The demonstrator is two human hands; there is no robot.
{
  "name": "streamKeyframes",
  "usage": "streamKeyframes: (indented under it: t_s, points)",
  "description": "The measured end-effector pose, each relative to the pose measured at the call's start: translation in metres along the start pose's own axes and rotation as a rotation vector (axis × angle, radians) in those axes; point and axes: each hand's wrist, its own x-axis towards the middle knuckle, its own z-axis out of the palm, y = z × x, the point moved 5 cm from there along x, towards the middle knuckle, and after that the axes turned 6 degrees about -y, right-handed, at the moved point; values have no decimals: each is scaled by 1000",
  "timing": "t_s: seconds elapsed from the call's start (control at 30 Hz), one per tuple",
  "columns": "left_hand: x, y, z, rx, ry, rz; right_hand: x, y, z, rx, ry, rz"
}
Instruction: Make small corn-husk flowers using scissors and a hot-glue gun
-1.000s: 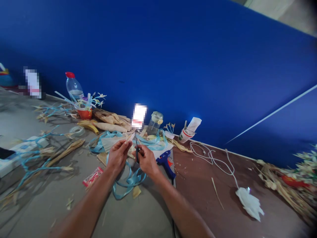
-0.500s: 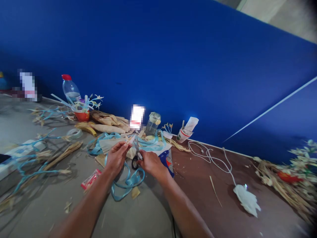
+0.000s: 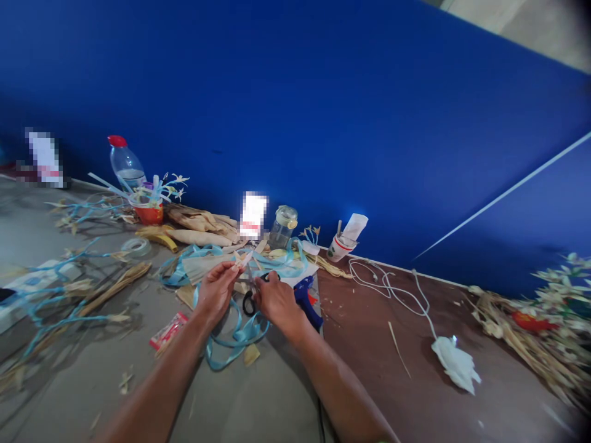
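Note:
Near the middle of the view, my left hand (image 3: 216,290) pinches a small pale piece (image 3: 240,261) that looks like dried husk. Black-handled scissors (image 3: 250,304) are in my right hand (image 3: 277,301), with the blades pointing up beside the pale piece. Whether the blades touch it cannot be made out. Light blue ribbon (image 3: 244,335) lies looped below and between my hands. More ribbon and pale husk sheets lie just beyond them. A blue tool (image 3: 305,301) with an orange part rests right of my right hand.
Behind are a lidded jar (image 3: 283,227), a bright phone-like screen (image 3: 253,215), a cup (image 3: 342,246) and a red-capped bottle (image 3: 127,165). Blue-stemmed flowers (image 3: 60,320) lie left. White cable (image 3: 392,289) and a husk bundle (image 3: 512,326) lie right. A blue wall (image 3: 295,111) rises behind.
The fingers of my right hand have shifted up on the scissors, whose handles are now spread wider apart. My left hand stays nearly in place. The whole view has shifted slightly.

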Motion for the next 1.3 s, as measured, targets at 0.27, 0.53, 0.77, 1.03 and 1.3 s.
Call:
streamKeyframes:
  t_s: [0.27,0.53,0.77,1.03,1.3]
  points:
    - [-4,0,5,30,-9,-58,14,17,-15,988,312,-66]
    - [-8,-6,9,165,-111,-93,20,13,-5,1520,263,-25]
    - [-7,-10,6,157,-151,-120,18,12,-7,1623,261,0]
    - [-8,-14,5,138,-215,-171,17,11,-9,1768,190,-44]
    - [-10,-11,9,32,-290,-183,16,8,-11,1794,157,-95]
